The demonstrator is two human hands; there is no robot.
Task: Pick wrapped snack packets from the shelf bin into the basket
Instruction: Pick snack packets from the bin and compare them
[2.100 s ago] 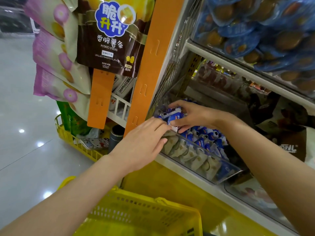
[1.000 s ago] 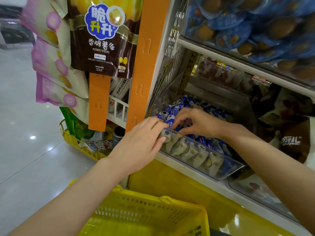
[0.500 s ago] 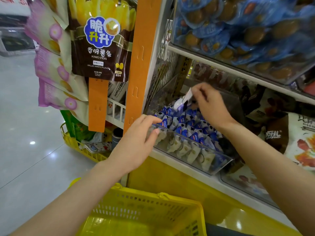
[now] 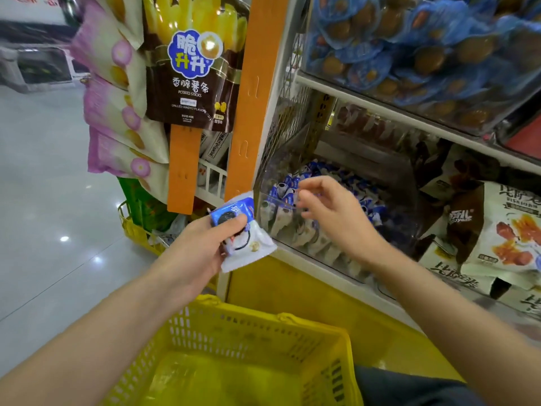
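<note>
Below the orange strip (image 4: 251, 112), the left hand (image 4: 199, 253) pinches cookie packets (image 4: 243, 241); the right hand (image 4: 330, 212), fingers spread, hangs over the packet-filled clear bin (image 4: 278, 201); yellow basket (image 4: 263, 316) beneath.

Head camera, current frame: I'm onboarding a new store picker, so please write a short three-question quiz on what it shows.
1. True or false: the left hand grips blue-and-white wrapped snacks.
2. The right hand is: A) pinching a packet; B) open and holding nothing at the clear bin; C) resting on the upper shelf.
3. Fill in: in this view the yellow basket sits ___ both hands.

Key: 1 true; 2 B; 3 below.
</note>
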